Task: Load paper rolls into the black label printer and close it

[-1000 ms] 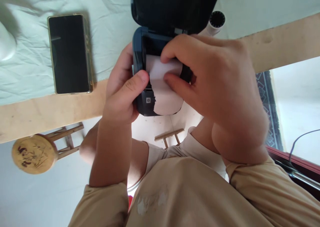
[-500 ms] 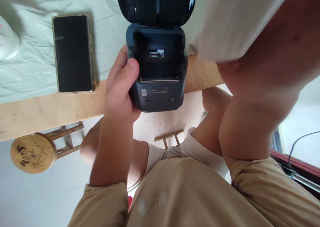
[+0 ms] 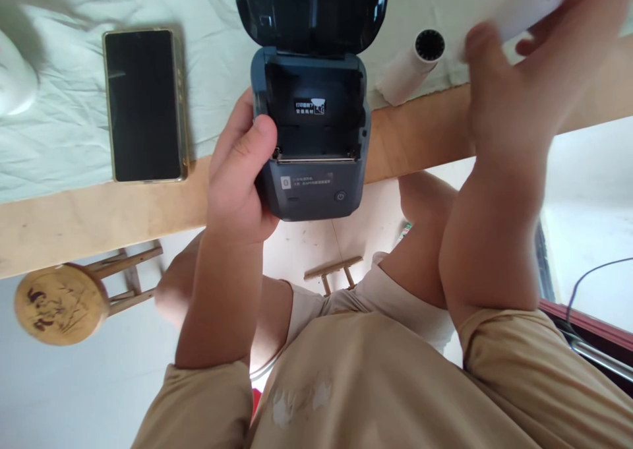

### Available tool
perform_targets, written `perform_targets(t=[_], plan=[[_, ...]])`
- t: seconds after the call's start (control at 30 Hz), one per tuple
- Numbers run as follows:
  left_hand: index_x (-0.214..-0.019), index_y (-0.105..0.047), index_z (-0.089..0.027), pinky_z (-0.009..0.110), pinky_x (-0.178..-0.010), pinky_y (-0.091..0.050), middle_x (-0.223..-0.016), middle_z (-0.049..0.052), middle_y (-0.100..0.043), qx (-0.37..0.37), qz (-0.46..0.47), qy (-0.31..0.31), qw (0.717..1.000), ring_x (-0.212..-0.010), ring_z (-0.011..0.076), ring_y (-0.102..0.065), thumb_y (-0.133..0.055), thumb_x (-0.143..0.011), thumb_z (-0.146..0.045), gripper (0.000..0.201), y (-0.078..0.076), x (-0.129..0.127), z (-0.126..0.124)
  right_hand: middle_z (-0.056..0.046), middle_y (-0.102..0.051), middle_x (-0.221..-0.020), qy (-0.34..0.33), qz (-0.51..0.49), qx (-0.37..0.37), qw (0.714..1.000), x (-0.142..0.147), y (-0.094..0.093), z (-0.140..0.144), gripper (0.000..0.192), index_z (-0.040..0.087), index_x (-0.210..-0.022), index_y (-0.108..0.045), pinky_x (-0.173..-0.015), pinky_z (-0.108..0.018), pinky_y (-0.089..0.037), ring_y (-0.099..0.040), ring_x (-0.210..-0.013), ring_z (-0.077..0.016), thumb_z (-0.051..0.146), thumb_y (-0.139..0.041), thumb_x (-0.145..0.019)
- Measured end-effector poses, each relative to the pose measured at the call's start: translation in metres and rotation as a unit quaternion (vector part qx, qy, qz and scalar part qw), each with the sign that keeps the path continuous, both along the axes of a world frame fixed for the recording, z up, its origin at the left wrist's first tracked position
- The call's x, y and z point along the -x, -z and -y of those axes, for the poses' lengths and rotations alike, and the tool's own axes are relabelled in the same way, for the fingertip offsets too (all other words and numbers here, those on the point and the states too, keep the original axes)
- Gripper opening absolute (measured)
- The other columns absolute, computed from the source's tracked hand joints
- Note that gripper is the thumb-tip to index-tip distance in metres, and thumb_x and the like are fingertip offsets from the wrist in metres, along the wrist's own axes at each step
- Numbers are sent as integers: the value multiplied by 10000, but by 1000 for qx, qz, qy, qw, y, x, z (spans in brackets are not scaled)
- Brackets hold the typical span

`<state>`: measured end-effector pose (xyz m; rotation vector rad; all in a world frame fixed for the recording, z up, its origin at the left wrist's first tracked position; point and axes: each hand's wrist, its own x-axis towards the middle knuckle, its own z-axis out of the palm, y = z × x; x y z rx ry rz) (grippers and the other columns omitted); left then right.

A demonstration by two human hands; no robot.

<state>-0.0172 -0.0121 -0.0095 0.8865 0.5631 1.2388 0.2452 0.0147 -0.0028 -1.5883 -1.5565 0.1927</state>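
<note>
A person at a cloth-covered bench holds an open label printer while lifting a white paper roll.

Centre frame, the left hand wraps its fingers around the printer, steadying it, lid up, bay empty. Upper right, the right hand grips the blurred roll. A phone lies upper left; a second roll rests beside the printer.

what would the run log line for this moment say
left hand grips open printer, paper bay empty | right hand raised, holding white paper roll | second roll and phone on cloth
</note>
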Motion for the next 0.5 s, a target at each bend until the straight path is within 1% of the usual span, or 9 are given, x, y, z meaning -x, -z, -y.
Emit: perform_targets(t=[0.1, 0.13, 0.2, 0.23, 0.27, 0.3, 0.37, 0.43, 0.5], plan=[[-1176, -629, -128, 479, -1129, -499, -1164, 79, -677, 2, 1, -1, 1000, -1368, 287, -521, -550, -939, -298, 302, -3, -1, 2, -49, -594, -1036, 38, 44, -10, 998, -6, 4, -2, 502, 148, -1155, -555, -689, -293, -357, -475, -747, -107, 85, -621, -660], [-1168, -635, -131, 473, -1127, -504, -1140, 72, -686, 2, 5, 0, 1000, -1357, 279, -534, -537, -945, -285, 288, -4, -1, 2, -64, -602, -1097, 35, 48, -26, 998, -5, 4, -2, 539, 145, -1182, -548, -720, -293, -382, -511, -810, -123, 66, -615, -654], [-1167, -639, -129, 465, -1127, -507, -1096, 63, -696, 0, 17, 7, 1000, -1352, 271, -541, -518, -951, -265, 282, -4, -2, 2, -73, -629, -1140, 44, 57, -108, 992, 4, -1, 2, 434, 159, -1131, -590, -783, -297, -419, -571, -990, -172, 66, -587, -707], [-1177, -635, -128, 464, -1128, -508, -1090, 61, -696, 1, 22, 10, 1000, -1358, 272, -535, -508, -952, -255, 288, -3, -2, 1, -52, -657, -1070, 47, 56, -157, 985, 12, -4, 5, 348, 174, -1074, -617, -762, -297, -423, -599, -972, -173, 82, -564, -744], [-1188, -627, -128, 466, -1126, -509, -1094, 57, -693, 1, 26, 12, 1000, -1369, 274, -523, -496, -951, -244, 295, -2, -2, 1, -34, -676, -1033, 44, 35, -156, 986, 20, -6, 9, 376, 184, -1120, -601, -712, -297, -417, -622, -918, -167, 83, -520, -767], [-1190, -622, -128, 473, -1122, -512, -1103, 54, -687, -1, 27, 15, 1000, -1382, 281, -508, -482, -947, -238, 301, -1, -2, 0, -48, -674, -1086, 18, 37, -112, 993, 29, -8, 12, 391, 170, -1176, -579, -739, -306, -448, -629, -963, -179, 107, -512, -797], [-1169, -617, -130, 495, -1108, -518, -1129, 51, -673, -4, 15, 13, 1000, -1407, 296, -474, -432, -945, -234, 308, 2, -2, -1, -119, -641, -1114, -39, 86, -112, 989, 45, -9, 17, 416, 113, -1175, -592, -841, -348, -513, -611, -1052, -219, 116, -526, -764], [-1165, -607, -129, 511, -1100, -519, -1143, 58, -662, -2, 5, 2, 1000, -1431, 311, -436, -394, -945, -228, 322, 3, -2, -2, -120, -576, -1260, -52, 108, -40, 992, 56, -6, 18, 517, 164, -1239, -571, -1073, -389, -473, -550, -1214, -226, 92, -547, -728], [-1173, -598, -114, 508, -1102, -517, -1158, 76, -649, 1, 11, -5, 1000, -1453, 329, -394, -412, -938, -224, 318, 3, -3, -2, -99, -527, -1298, -46, 105, 31, 993, 61, -3, 17, 633, 234, -1301, -541, -1158, -382, -416, -511, -1257, -208, 48, -541, -695]])
